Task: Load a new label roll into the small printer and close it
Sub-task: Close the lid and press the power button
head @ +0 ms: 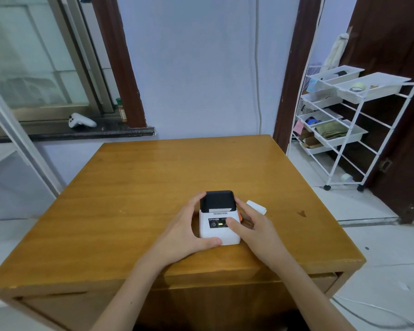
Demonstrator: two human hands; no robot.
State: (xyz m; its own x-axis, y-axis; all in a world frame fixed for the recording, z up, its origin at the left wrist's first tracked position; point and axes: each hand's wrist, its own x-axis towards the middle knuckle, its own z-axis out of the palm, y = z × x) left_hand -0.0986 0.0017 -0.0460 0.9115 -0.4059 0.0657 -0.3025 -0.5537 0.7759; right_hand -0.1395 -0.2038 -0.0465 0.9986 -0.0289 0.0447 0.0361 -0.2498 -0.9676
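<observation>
A small white label printer point(219, 229) with a black lid sits near the front of the wooden table point(153, 182). Its lid is down and a green light glows on its front panel. My left hand point(189, 231) wraps its left side, thumb along the front lower edge. My right hand point(251, 228) holds the right side, thumb resting on the front panel, fingers by an orange part. A white label roll point(256, 206) lies on the table just right of the printer, behind my right hand.
A white wire cart point(344, 130) with trays stands on the floor to the right. A white game controller point(81, 121) and a bottle point(122, 111) rest on the dark windowsill at the back left. A cable point(378, 311) runs over the floor at lower right.
</observation>
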